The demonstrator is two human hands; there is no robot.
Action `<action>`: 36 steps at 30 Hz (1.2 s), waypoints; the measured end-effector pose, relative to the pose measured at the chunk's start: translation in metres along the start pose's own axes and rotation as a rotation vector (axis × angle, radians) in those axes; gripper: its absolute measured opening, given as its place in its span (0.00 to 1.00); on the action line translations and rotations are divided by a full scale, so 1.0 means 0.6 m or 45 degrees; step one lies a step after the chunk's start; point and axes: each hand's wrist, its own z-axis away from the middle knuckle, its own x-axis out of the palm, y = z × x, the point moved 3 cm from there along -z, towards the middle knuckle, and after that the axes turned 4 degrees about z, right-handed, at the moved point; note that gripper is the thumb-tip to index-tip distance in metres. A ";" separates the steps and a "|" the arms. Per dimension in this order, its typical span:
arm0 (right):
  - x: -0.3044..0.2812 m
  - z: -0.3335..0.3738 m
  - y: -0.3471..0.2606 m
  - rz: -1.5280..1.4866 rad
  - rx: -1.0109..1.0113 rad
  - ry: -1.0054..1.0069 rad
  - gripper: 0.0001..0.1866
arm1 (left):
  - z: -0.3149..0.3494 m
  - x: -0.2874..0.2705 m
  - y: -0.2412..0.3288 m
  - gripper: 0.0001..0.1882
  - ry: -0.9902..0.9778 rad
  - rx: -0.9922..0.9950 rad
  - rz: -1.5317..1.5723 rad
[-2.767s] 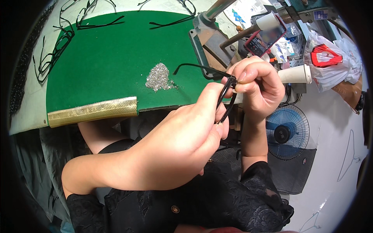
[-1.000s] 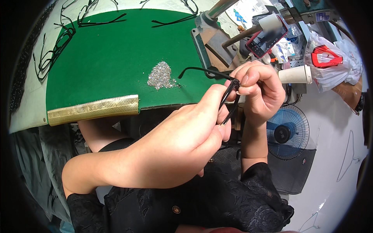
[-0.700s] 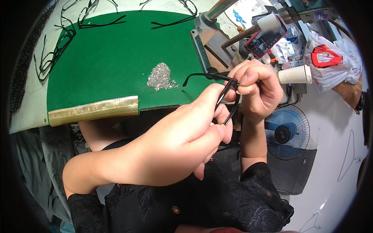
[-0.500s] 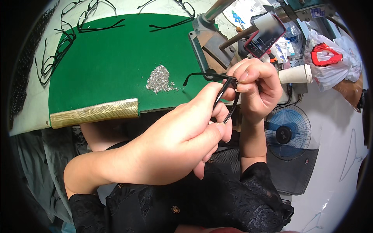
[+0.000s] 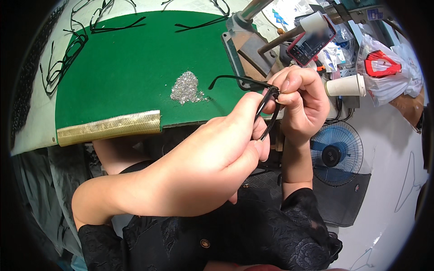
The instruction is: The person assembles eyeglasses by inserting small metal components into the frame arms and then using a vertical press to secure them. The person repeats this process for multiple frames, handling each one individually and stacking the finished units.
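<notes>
View: head cam looking down at a person's 2 bare hands over a workbench; fisheye, edges bend.

Left hand (image 5: 212, 158): large in centre of pic; forearm comes in from lower left; fingers curled narrow, thumb and forefinger pinched on the black eyeglass frame (image 5: 266, 113) from below.

Right hand (image 5: 300, 106): just right of the left hand, touching it at the fingertips; fingers closed tight round the upper end of the frame, near its hinge; wrist drops straight down to a black lace sleeve (image 5: 298, 221).

Frame: thin, black, held up between both hands, above the bench's near edge, not resting on anything; one temple arm (image 5: 233, 79) sticks out left over the mat; lens area mostly hidden by fingers, can't tell if lenses are fitted.

Green mat (image 5: 135, 58): covers the bench top, upper left; gold strip (image 5: 108, 128) along its near edge.

Silver pile (image 5: 185, 88): small heap of shiny bits on the mat, near the temple tip, apart from the hands.

More black frames (image 5: 63, 67): lying at the mat's far left edge and along its top.

Metal press tool (image 5: 246, 40): at the mat's right edge, behind the hands.

Phone (image 5: 312, 40): propped upright, top right; screen lit.

Paper cup (image 5: 346, 86): on its side, right of the right hand.

Plastic bag (image 5: 382, 67): white and red, far right.

Blue fan (image 5: 337, 153): on the floor, lower right, below the right wrist.
</notes>
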 end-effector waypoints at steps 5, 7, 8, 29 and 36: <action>-0.002 0.001 0.000 -0.019 0.033 -0.029 0.05 | 0.002 0.000 -0.002 0.21 0.000 0.063 -0.116; -0.002 -0.002 0.003 0.022 -0.025 -0.054 0.05 | 0.003 -0.001 -0.001 0.21 0.001 0.058 -0.116; -0.003 -0.003 0.003 0.031 -0.064 -0.061 0.05 | 0.004 -0.001 0.000 0.21 0.000 0.056 -0.115; 0.004 -0.003 0.021 -0.425 0.064 -0.060 0.05 | 0.001 -0.002 0.005 0.22 -0.051 -0.019 0.305; 0.003 -0.019 0.035 -0.543 0.044 0.092 0.13 | -0.031 0.000 0.030 0.19 0.048 0.108 0.305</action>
